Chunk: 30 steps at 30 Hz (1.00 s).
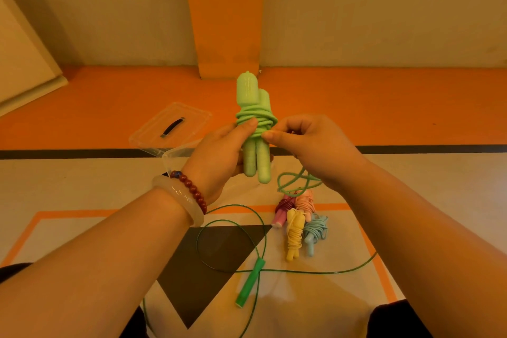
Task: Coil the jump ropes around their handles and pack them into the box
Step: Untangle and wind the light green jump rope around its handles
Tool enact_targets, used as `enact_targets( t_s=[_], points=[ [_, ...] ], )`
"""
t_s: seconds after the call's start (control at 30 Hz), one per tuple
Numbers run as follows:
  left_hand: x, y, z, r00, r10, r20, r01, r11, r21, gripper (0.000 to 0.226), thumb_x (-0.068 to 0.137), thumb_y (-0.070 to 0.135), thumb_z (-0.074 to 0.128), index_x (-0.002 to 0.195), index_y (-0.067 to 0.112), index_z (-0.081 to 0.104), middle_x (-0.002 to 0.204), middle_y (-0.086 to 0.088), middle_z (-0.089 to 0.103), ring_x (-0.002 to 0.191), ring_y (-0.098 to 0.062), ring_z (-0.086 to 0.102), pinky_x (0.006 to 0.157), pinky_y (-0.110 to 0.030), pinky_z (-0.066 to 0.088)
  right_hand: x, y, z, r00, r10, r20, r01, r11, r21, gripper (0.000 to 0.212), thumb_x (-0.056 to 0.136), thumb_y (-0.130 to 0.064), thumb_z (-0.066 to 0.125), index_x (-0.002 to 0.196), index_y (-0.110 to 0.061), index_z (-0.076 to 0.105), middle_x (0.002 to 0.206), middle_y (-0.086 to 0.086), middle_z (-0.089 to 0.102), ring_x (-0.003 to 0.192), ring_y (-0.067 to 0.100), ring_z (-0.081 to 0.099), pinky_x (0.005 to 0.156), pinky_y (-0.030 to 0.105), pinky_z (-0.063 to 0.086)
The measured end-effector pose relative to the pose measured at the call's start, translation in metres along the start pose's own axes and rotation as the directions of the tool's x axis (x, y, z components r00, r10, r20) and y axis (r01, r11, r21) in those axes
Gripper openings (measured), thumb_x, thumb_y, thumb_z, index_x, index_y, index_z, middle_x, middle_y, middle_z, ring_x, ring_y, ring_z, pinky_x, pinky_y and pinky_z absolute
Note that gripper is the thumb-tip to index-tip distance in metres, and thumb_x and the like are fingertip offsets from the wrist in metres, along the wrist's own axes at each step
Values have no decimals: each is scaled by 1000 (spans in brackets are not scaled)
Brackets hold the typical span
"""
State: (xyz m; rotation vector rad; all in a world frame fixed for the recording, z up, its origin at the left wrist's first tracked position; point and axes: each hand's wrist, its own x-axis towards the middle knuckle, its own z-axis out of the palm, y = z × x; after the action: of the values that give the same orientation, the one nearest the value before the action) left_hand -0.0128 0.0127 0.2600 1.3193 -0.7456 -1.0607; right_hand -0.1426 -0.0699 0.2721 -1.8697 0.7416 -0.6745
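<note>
My left hand (216, 158) grips the two light green handles (251, 96) of a jump rope, held upright side by side above the floor. Several turns of light green rope (256, 119) are wound round their middle. My right hand (310, 145) pinches the rope at the right side of the coil, and a loose loop of it (292, 182) hangs below that hand. The clear plastic box (175, 155) sits on the floor behind my left hand, mostly hidden by it.
The box's clear lid (170, 125) with a dark handle lies on the orange floor at left. Coiled ropes in maroon (282, 210), pink (306, 202), yellow (293, 234) and light blue (314, 232) lie in a cluster. An uncoiled dark green rope (249, 281) sprawls across the floor near me.
</note>
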Motion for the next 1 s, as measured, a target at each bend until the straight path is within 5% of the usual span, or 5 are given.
enact_targets(
  t_s=[0.2,0.37,0.7,0.83,1.0],
  points=[
    [-3,-7,9,976,113,-188,-78,980,183,22,91,47,57,93,26,60,80,0,67,60,-10,63,61,-32,55,-6,-4,10,993,-12,113,30,987,-156,21,93,-27,61,74,-16,65,57,-11,51,49,-1,43,51,15,34],
    [-1,2,2,964,72,-254,-44,992,117,31,88,53,57,82,22,58,56,2,56,43,-13,50,47,-27,42,-5,-6,10,960,44,276,3,986,-167,15,99,-27,49,86,-24,56,68,-7,58,64,6,55,69,31,48],
    [-3,11,7,998,-47,-34,44,996,-82,44,89,57,47,86,14,56,59,-1,51,42,-11,43,45,-23,36,-3,-9,-11,995,18,97,-13,999,-48,28,96,-33,51,74,-21,64,51,-13,46,49,1,38,49,16,33],
    [-3,10,9,991,-109,77,123,972,-202,55,69,66,50,87,14,54,59,-1,47,41,-9,39,42,-19,32,-4,-2,-9,997,9,81,-15,997,69,27,80,-44,58,76,-19,67,54,-6,46,50,7,36,49,21,30],
    [-2,9,4,981,-71,178,108,972,-209,54,68,63,50,93,14,53,59,-1,47,41,-8,37,43,-18,31,-3,2,-3,991,40,125,-67,974,216,20,85,-29,60,82,-9,67,49,-11,49,47,6,30,47,21,26]
  ],
)
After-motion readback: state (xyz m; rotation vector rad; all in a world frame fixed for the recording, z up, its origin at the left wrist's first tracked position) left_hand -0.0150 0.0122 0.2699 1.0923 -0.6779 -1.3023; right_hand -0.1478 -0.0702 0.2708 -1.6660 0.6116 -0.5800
